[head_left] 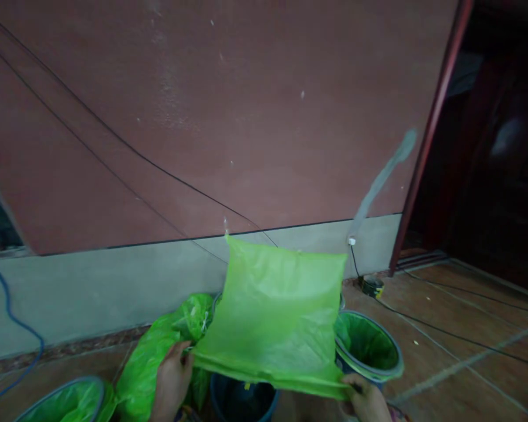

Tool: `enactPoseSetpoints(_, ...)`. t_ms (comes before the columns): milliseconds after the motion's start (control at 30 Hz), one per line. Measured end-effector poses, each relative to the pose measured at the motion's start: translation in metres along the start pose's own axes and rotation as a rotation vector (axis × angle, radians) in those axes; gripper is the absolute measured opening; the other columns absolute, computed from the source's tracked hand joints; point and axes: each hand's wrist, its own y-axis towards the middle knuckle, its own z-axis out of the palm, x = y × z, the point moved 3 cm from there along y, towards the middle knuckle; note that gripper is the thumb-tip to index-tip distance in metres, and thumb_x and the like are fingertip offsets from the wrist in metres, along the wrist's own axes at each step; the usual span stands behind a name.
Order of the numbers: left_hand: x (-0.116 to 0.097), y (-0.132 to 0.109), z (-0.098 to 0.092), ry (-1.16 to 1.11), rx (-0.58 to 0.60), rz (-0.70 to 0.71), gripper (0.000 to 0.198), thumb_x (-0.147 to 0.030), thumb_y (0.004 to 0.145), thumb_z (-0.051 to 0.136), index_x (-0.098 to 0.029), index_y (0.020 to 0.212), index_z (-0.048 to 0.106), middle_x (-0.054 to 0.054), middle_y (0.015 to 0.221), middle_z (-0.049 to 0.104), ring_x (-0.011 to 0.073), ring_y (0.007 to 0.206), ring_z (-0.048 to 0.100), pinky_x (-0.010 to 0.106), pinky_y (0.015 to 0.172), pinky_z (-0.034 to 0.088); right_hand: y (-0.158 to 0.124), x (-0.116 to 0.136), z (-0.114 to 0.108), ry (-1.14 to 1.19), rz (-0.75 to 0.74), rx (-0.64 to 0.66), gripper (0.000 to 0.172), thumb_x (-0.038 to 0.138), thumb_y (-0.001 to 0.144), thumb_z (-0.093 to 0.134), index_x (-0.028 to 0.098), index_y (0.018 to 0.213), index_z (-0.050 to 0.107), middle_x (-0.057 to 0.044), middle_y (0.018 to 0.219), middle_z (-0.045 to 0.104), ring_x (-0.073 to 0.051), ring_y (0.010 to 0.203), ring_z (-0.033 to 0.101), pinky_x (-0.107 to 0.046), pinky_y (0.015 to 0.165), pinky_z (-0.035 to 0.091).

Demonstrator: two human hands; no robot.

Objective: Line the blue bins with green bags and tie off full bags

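Note:
A translucent green plastic bag (275, 316) is puffed out with air in front of me, its closed end pointing toward the wall. My left hand (171, 381) pinches the bag's open edge at the left corner. My right hand (367, 398) grips the same edge at the right corner, so the mouth is stretched flat between them. Just below the stretched edge stands a dark blue bucket (242, 398) with no liner visible in it.
A bucket lined in green (369, 346) stands at the right, another lined bucket (66, 401) at the lower left. A filled, tied green bag (149, 363) lies left of centre. Cables run along the tiled floor (466, 351) from a wall socket (352, 241). A dark doorway opens at the right.

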Motion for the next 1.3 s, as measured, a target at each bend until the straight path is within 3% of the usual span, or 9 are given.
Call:
enactPoseSetpoints(67, 0.011, 0.004, 0.002, -0.035, 0.06, -0.154, 0.017, -0.029, 0.066, 0.058, -0.022, 0.076, 0.068, 0.005, 0.066, 0.069, 0.0235, 0.062, 0.066, 0.032, 0.061, 0.05, -0.001, -0.007, 0.007, 0.083, 0.047, 0.061, 0.025, 0.038, 0.066, 0.049, 0.021, 0.066, 0.067, 0.001, 0.048, 0.059, -0.018, 0.042, 0.056, -0.027, 0.043, 0.043)
enactPoseSetpoints(167, 0.003, 0.021, -0.003, -0.203, 0.103, -0.352, 0.015, -0.026, 0.064, 0.062, -0.024, 0.077, 0.067, 0.0, 0.049, 0.059, 0.0212, 0.05, 0.06, 0.029, 0.053, 0.044, 0.004, 0.017, -0.002, 0.166, -0.005, 0.049, 0.027, 0.041, 0.068, 0.052, 0.022, 0.075, 0.07, 0.001, 0.052, 0.062, -0.019, 0.045, 0.057, -0.027, 0.045, 0.044)
enactPoseSetpoints(267, -0.007, 0.027, -0.001, -0.539, 0.122, -0.548, 0.02, -0.025, 0.062, 0.063, -0.024, 0.082, 0.066, -0.001, 0.052, 0.061, 0.0182, 0.046, 0.056, 0.029, 0.053, 0.047, 0.008, 0.037, -0.01, 0.178, -0.02, 0.032, 0.03, 0.042, 0.069, 0.053, 0.022, 0.083, 0.072, 0.001, 0.054, 0.064, -0.019, 0.045, 0.057, -0.029, 0.046, 0.045)
enactPoseSetpoints(400, -0.011, 0.018, 0.002, -0.837, 0.138, -0.683, 0.036, -0.028, 0.055, 0.071, -0.021, 0.09, 0.067, -0.004, 0.058, 0.062, 0.0133, 0.051, 0.057, 0.029, 0.063, 0.052, 0.004, 0.031, -0.012, 0.177, -0.002, 0.025, 0.035, 0.045, 0.067, 0.058, 0.02, 0.086, 0.074, -0.002, 0.065, 0.07, -0.021, 0.05, 0.061, -0.031, 0.049, 0.05)
enactPoseSetpoints(733, -0.053, 0.037, -0.005, -0.901, 0.197, -0.593, 0.036, -0.029, 0.049, 0.078, -0.014, 0.08, 0.071, 0.003, 0.071, 0.071, 0.017, 0.068, 0.065, 0.029, 0.068, 0.051, 0.028, 0.053, -0.047, 0.262, -0.096, -0.096, 0.03, 0.037, 0.065, 0.061, 0.018, 0.085, 0.074, -0.012, 0.115, 0.069, -0.018, 0.067, 0.065, -0.027, 0.051, 0.053)
enactPoseSetpoints(867, -0.052, 0.037, -0.003, -0.924, 0.216, -0.614, 0.031, -0.021, 0.049, 0.077, -0.013, 0.079, 0.072, 0.003, 0.069, 0.071, 0.0149, 0.065, 0.064, 0.027, 0.068, 0.051, 0.032, 0.047, -0.044, 0.456, 0.059, -0.098, 0.03, 0.035, 0.065, 0.064, 0.016, 0.086, 0.073, -0.009, 0.095, 0.073, -0.015, 0.054, 0.061, -0.029, 0.051, 0.055)
enactPoseSetpoints(1000, -0.048, 0.042, 0.005, -0.968, 0.266, -0.685, 0.024, -0.009, 0.054, 0.071, -0.011, 0.078, 0.072, 0.005, 0.07, 0.071, 0.0153, 0.066, 0.065, 0.026, 0.069, 0.053, 0.044, 0.05, -0.042, 0.575, 0.144, -0.104, 0.029, 0.034, 0.057, 0.07, 0.014, 0.078, 0.072, -0.006, 0.076, 0.072, -0.018, 0.061, 0.065, -0.03, 0.057, 0.057)
enactPoseSetpoints(1167, -0.071, 0.074, -0.01, -0.994, 0.228, -0.702, 0.014, -0.007, 0.061, 0.063, -0.01, 0.074, 0.069, 0.006, 0.074, 0.069, 0.0124, 0.065, 0.064, 0.024, 0.068, 0.054, 0.052, 0.116, -0.075, 0.459, -0.029, -0.058, 0.035, 0.043, 0.061, 0.074, 0.015, 0.083, 0.073, -0.008, 0.083, 0.073, -0.019, 0.07, 0.066, -0.029, 0.065, 0.056)
enactPoseSetpoints(1300, -0.077, 0.087, -0.041, -1.111, 0.041, -0.515, 0.016, -0.022, 0.062, 0.074, -0.013, 0.072, 0.065, 0.0, 0.071, 0.066, 0.0097, 0.064, 0.061, 0.019, 0.06, 0.05, 0.016, 0.154, -0.101, 0.167, -0.33, -0.318, 0.03, 0.048, 0.072, 0.069, 0.022, 0.085, 0.074, -0.007, 0.096, 0.072, -0.023, 0.091, 0.066, -0.034, 0.086, 0.052)
